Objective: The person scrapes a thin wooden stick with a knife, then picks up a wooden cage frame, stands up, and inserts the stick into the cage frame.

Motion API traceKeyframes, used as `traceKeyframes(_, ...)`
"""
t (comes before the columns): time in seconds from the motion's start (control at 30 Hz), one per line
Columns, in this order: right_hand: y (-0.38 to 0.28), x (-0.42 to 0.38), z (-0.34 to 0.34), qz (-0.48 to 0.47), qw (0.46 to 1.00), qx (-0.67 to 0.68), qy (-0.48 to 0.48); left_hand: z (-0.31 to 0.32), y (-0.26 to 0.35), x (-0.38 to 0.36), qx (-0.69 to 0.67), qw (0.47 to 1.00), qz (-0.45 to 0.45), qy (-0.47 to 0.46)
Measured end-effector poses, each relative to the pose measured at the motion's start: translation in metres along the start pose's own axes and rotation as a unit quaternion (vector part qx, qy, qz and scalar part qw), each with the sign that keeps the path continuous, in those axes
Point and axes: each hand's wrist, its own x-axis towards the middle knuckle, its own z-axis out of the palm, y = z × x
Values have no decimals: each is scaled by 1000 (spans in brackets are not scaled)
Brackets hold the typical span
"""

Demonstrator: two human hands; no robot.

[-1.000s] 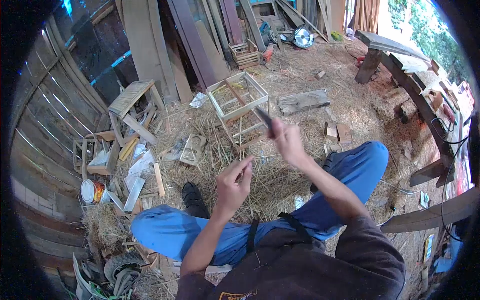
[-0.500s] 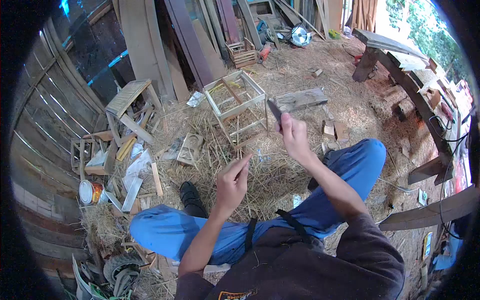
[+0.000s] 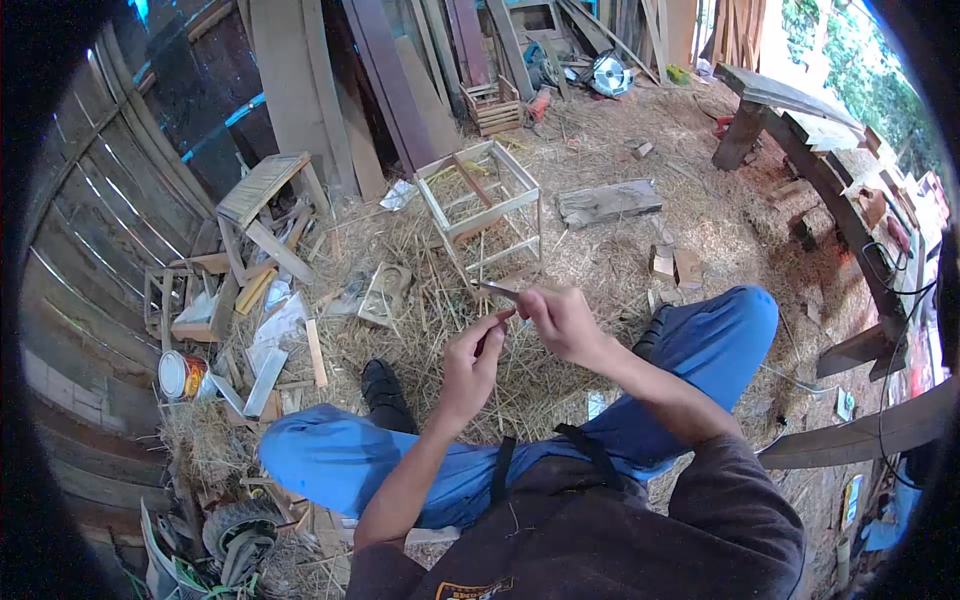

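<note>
My right hand [image 3: 562, 322] is closed round the handle of a knife [image 3: 502, 292], whose blade points left, just above my left fingertips. My left hand [image 3: 472, 362] pinches a small thin piece, which looks like a wooden stick [image 3: 508, 314]; most of it is hidden by the fingers. The two hands are close together over the straw-covered ground between my knees. Just beyond them stands a light wooden frame [image 3: 490, 215] with thin legs.
A small wooden stool [image 3: 262, 190] and a paint can [image 3: 184, 376] are at the left. A plank [image 3: 610, 201] lies beyond my right hand. A long workbench [image 3: 830, 175] runs along the right. Boards lean at the back near a circular saw [image 3: 610, 75].
My right hand has come down and left, bringing the knife from pointing up to lying nearly level by my left fingertips. My left hand has barely moved.
</note>
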Motion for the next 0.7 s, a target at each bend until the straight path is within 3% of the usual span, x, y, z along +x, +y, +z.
traceKeyframes(0.07, 15, 4, 1, 58, 998, -7, 23, -1, -1, 1, 4, 1000, 20, 16)
traceKeyframes(0.1, 21, 12, -9, 23, 997, -34, 67, -1, 1, 2, 18, 999, 39, 22)
traceKeyframes(0.2, 16, 12, -27, 159, 985, -21, 56, -3, 9, 2, 47, 997, 58, 1)
traceKeyframes(0.23, 15, 5, -16, 57, 995, -37, 79, -3, 10, 2, 55, 997, 59, -12)
traceKeyframes(0.33, 5, -4, 5, 1, 1000, -28, 3, -1, 3, 1, 33, 999, 24, 2)
traceKeyframes(0.37, 8, -2, 5, 26, 999, -42, -12, -1, 2, 2, 26, 999, 22, 2)
traceKeyframes(0.47, 22, 12, -6, 18, 995, -28, 90, -2, 3, 4, 17, 1000, 20, -4)
traceKeyframes(0.5, 26, 12, -15, 129, 990, -20, 51, -1, 2, 3, 22, 999, 23, -9)
traceKeyframes(0.63, 23, -5, 9, -13, 999, -40, 15, 2, 1, 2, 30, 999, 32, -2)
traceKeyframes(0.7, 15, 1, 8, -13, 998, -62, 29, 2, -2, 3, 9, 999, 34, -3)
